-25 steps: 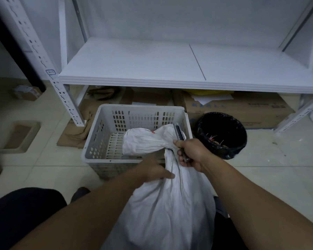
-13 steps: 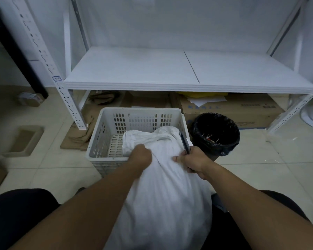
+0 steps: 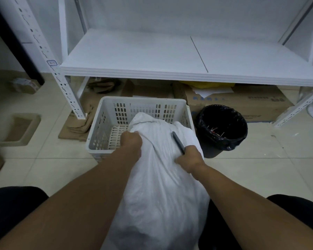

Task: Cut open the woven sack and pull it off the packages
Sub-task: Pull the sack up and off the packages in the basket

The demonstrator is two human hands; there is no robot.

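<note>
Both forearms reach up from the bottom of the frame toward its centre, one on each side of the white woven sack (image 3: 159, 186), which stands between the person's knees with its upper end tipped over the near rim of the white slotted basket (image 3: 105, 123). The left hand (image 3: 131, 142) is clenched into a fist on a bunch of sack fabric at the upper left of the bag. The right hand (image 3: 189, 157) is closed on the fabric at the bag's right shoulder and also pinches a slim dark cutter (image 3: 178, 142), whose shaft slants up and left across the cloth. Compared with half a second ago, the sack's top reaches a little further into the basket, and the tool lies flatter against the fabric. To the right of the basket stands a black-lined bin (image 3: 222, 127), and a white shelf (image 3: 152, 56) spans the upper frame.
</note>
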